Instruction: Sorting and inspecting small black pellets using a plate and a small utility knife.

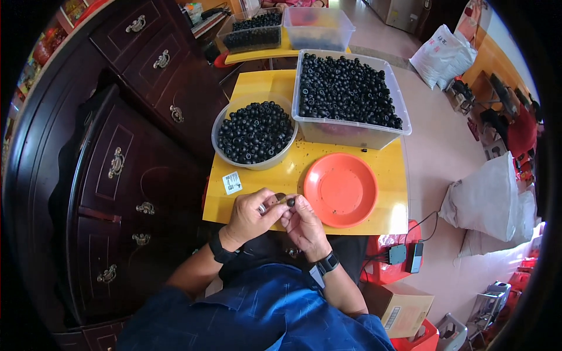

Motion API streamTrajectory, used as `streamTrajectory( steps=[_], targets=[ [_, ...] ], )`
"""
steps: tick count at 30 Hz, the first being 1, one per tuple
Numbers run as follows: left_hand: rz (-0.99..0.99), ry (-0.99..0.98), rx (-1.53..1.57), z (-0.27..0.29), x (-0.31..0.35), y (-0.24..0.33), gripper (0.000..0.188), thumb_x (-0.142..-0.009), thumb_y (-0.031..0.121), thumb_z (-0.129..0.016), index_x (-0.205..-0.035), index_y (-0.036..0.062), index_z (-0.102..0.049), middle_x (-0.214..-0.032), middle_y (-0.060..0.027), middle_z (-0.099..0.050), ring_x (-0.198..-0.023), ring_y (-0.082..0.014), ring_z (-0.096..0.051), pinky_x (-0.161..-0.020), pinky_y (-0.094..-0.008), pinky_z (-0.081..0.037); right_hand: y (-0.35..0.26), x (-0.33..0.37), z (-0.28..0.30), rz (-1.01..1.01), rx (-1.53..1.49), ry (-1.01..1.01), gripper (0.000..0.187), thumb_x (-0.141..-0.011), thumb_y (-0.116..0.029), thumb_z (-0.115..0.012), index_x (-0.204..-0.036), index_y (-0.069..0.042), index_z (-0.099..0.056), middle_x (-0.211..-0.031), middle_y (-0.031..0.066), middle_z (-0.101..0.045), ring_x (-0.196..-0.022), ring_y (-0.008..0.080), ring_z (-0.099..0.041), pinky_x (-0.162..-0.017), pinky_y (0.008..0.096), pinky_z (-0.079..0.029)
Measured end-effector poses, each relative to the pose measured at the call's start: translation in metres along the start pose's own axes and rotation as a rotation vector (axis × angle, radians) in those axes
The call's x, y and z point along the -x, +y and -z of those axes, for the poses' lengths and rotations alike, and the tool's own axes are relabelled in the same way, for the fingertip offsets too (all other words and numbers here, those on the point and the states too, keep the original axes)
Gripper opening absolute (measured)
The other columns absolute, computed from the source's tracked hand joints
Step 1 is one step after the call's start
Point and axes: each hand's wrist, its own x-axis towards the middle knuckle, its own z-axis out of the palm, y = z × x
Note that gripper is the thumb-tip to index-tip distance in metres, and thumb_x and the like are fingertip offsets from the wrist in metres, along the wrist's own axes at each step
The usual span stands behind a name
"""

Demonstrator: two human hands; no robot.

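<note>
Over the near edge of the yellow table (266, 192), my two hands come together. My right hand (305, 227) pinches a small round black part (291, 202) between thumb and fingers. The fingers of my left hand (250, 215) are closed right beside it, the thumb reaching toward the part. A dark, flat-looking piece (280, 196) shows at the left fingertips; its kind is not clear. An orange plate (341, 190) with a few tiny crumbs lies just right of my hands. Beyond my left hand stands a round clear tub (216, 143) full of black ring-shaped parts.
A large clear bin (351, 130) heaped with similar parts stands at the far right of the table. Farther back are two more clear bins (321, 29). Dark wooden drawers (126, 169) border the left. White sacks (483, 196) and a cardboard box (404, 307) stand at right.
</note>
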Motion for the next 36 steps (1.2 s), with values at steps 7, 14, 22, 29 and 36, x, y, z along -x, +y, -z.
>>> streamTrajectory(
  steps=[7, 14, 22, 29, 36],
  targets=[
    [0.038, -0.221, -0.141, 0.014, -0.007, -0.001, 0.037, -0.084, 0.036, -0.076, -0.081, 0.0026, -0.061, -0.066, -0.0111, -0.064, -0.057, -0.0258, -0.064, -0.053, -0.0345, -0.048, 0.004, 0.000, -0.012, 0.065, 0.102, 0.025, 0.019, -0.103, -0.027, -0.054, -0.102, -0.009, -0.058, -0.091, 0.0006, -0.065, -0.078, 0.0082, -0.062, -0.072, 0.0256, -0.054],
    [0.008, -0.250, -0.144, 0.011, -0.009, 0.002, 0.039, -0.087, 0.038, -0.075, -0.082, 0.0012, -0.062, -0.068, -0.0138, -0.065, -0.060, -0.0294, -0.066, -0.055, -0.0360, -0.049, 0.005, -0.001, -0.005, 0.070, 0.150, 0.003, 0.014, -0.103, -0.022, -0.055, -0.100, -0.009, -0.056, -0.094, 0.0032, -0.065, -0.086, 0.0123, -0.065, -0.080, 0.0319, -0.057],
    [-0.014, -0.251, -0.185, 0.011, -0.007, 0.002, 0.038, -0.088, 0.037, -0.072, -0.080, 0.0018, -0.061, -0.070, -0.0136, -0.067, -0.062, -0.0303, -0.067, -0.056, -0.0367, -0.049, 0.008, -0.002, -0.008, 0.090, 0.195, 0.079, 0.010, -0.102, -0.021, -0.057, -0.098, -0.011, -0.057, -0.089, -0.0031, -0.063, -0.078, 0.0064, -0.061, -0.071, 0.0237, -0.053],
    [-0.003, -0.285, -0.250, 0.012, -0.007, 0.007, 0.038, -0.091, 0.037, -0.069, -0.075, 0.0033, -0.061, -0.065, -0.0134, -0.064, -0.059, -0.0299, -0.065, -0.054, -0.0378, -0.048, 0.008, -0.001, -0.011, 0.103, 0.208, 0.092, 0.010, -0.102, -0.020, -0.058, -0.098, -0.011, -0.057, -0.088, -0.0033, -0.062, -0.077, 0.0071, -0.061, -0.071, 0.0242, -0.053],
    [0.002, -0.239, -0.202, 0.007, -0.005, 0.001, 0.039, -0.088, 0.040, -0.071, -0.075, 0.0043, -0.061, -0.062, -0.0120, -0.062, -0.057, -0.0300, -0.065, -0.052, -0.0387, -0.048, 0.010, -0.003, -0.012, 0.118, 0.149, 0.125, 0.011, -0.102, -0.022, -0.057, -0.099, -0.011, -0.058, -0.087, -0.0033, -0.062, -0.075, 0.0069, -0.060, -0.069, 0.0242, -0.053]
  ],
)
